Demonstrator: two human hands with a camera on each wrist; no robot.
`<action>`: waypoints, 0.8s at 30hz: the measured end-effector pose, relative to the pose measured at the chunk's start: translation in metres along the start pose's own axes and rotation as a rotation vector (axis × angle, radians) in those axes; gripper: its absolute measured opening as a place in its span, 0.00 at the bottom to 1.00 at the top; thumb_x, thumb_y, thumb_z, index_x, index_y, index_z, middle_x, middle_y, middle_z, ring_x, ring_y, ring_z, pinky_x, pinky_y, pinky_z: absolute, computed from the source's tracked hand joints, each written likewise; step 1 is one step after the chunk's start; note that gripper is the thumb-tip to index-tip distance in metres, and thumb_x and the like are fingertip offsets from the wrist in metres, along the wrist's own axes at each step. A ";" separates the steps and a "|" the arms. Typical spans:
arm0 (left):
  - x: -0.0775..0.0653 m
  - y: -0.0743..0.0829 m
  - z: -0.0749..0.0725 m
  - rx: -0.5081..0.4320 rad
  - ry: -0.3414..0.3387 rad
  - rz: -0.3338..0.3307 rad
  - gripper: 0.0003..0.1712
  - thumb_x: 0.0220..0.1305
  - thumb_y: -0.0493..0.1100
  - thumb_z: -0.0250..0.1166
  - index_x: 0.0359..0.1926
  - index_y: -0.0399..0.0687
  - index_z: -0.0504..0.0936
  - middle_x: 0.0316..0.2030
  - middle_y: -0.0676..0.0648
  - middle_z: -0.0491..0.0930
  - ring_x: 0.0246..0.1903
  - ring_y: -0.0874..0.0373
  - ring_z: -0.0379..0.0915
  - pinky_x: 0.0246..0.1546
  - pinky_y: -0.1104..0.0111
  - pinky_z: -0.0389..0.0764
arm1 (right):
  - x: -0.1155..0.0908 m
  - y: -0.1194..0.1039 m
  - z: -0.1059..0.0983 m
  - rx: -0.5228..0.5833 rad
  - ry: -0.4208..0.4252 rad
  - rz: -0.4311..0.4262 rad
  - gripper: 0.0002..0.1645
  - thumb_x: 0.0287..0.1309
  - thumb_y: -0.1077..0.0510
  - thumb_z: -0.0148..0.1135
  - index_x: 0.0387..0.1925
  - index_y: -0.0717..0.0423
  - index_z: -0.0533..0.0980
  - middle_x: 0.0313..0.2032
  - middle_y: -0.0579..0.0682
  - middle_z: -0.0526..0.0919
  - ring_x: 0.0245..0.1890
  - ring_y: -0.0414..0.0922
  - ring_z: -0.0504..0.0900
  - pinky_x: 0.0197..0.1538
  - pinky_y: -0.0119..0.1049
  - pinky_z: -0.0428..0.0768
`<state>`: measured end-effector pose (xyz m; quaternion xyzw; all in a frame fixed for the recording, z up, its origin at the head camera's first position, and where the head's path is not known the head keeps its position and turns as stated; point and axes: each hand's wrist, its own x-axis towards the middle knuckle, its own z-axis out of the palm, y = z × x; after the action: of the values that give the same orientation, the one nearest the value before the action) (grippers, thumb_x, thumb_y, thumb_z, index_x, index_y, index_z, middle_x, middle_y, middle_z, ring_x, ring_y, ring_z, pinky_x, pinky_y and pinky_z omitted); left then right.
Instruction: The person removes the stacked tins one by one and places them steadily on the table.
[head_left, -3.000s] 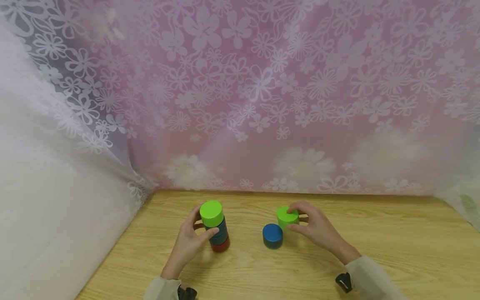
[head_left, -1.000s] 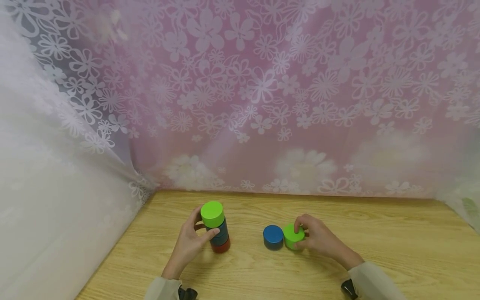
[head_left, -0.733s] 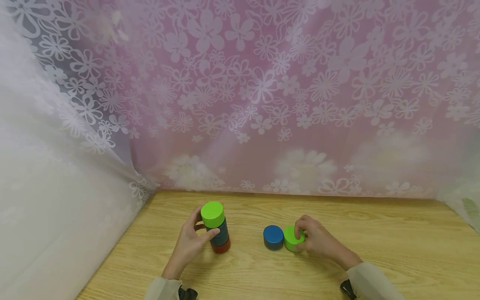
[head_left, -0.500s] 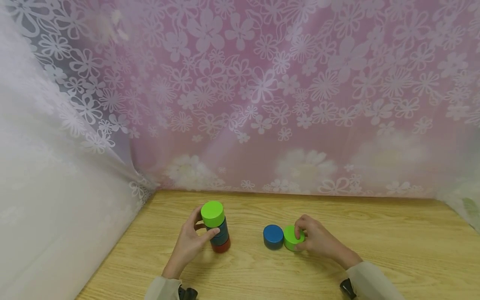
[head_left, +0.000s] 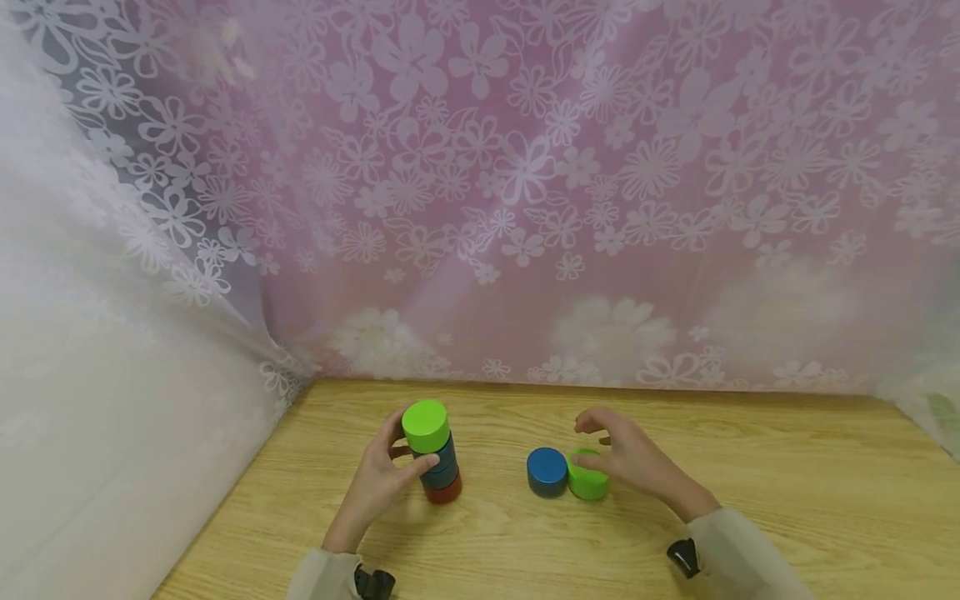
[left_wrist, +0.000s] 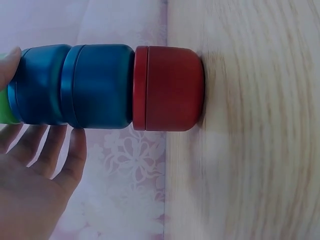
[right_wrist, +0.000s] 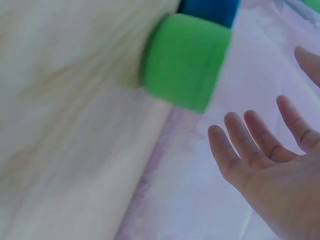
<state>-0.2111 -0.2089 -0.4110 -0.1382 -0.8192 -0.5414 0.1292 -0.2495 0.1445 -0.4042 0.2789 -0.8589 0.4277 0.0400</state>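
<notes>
On the left stands an upright stack of small round tins: a red tin (left_wrist: 172, 89) at the bottom on the table, two blue tins (left_wrist: 102, 86) above it, and a green tin (head_left: 426, 426) on top. My left hand (head_left: 377, 481) holds the stack near its upper part, thumb in front and fingers behind. To the right, a single blue tin (head_left: 547, 472) stands beside a second green tin (right_wrist: 187, 62), side by side on the table. My right hand (head_left: 632, 457) hovers over that green tin with fingers spread and apart from it, holding nothing.
The wooden table (head_left: 495, 550) reaches back to a pink flowered cloth (head_left: 480, 208) hanging behind it. A white cloth (head_left: 112, 400) slopes down along the left side. Dark wrist cameras sit at both cuffs.
The right hand brought the green tin forward beside the blue one, then let go and rose off it with fingers opening. The left hand and the stack have stayed in place.
</notes>
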 end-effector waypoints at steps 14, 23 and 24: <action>-0.003 -0.007 -0.001 0.001 -0.038 -0.038 0.47 0.57 0.32 0.76 0.74 0.37 0.62 0.58 0.40 0.76 0.56 0.40 0.73 0.55 0.46 0.77 | 0.029 -0.034 0.017 0.055 0.074 -0.107 0.22 0.58 0.60 0.75 0.51 0.61 0.77 0.50 0.54 0.81 0.52 0.58 0.80 0.54 0.58 0.79; -0.005 -0.012 0.000 -0.015 -0.037 -0.073 0.46 0.56 0.33 0.77 0.72 0.35 0.65 0.57 0.39 0.77 0.56 0.41 0.74 0.55 0.46 0.77 | 0.044 -0.059 0.033 0.063 0.016 -0.123 0.22 0.60 0.62 0.73 0.54 0.61 0.76 0.52 0.55 0.80 0.54 0.57 0.78 0.56 0.58 0.78; -0.005 -0.012 0.000 -0.017 -0.036 -0.075 0.46 0.56 0.33 0.77 0.72 0.35 0.65 0.57 0.39 0.77 0.56 0.41 0.74 0.55 0.46 0.77 | 0.046 -0.062 0.035 0.064 0.010 -0.127 0.23 0.60 0.62 0.73 0.54 0.61 0.76 0.52 0.55 0.80 0.54 0.57 0.78 0.56 0.57 0.78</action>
<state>-0.2112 -0.2139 -0.4229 -0.1184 -0.8213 -0.5504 0.0928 -0.2504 0.0682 -0.3682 0.3319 -0.8251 0.4529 0.0625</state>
